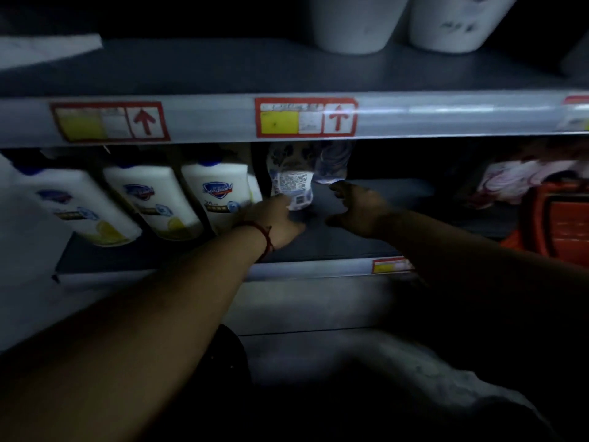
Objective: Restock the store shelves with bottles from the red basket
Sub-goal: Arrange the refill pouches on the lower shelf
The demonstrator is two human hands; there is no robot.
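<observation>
Lower shelf [366, 244], dim light: white soap bottles [216, 193] in a leaning row at left. Just beside them is a labelled bottle [288, 177], its base grasped by the fingers of the left hand [274, 218]. Next comes a clearer bottle [333, 162], with the right hand [360, 208] just below it, fingers released and spread; red basket [557, 218] at far right.

A red-bordered price tag [110, 121] sits on the front edge of the upper shelf [210, 68], with a yellow block and a red up-arrow. A second tag [306, 117] of the same kind lies further right (its print is too blurred to read). On top stand a white round tub [353, 23] and another tub [459, 23] just beside it. A pink-and-white pack [522, 177] lies far right, below.
</observation>
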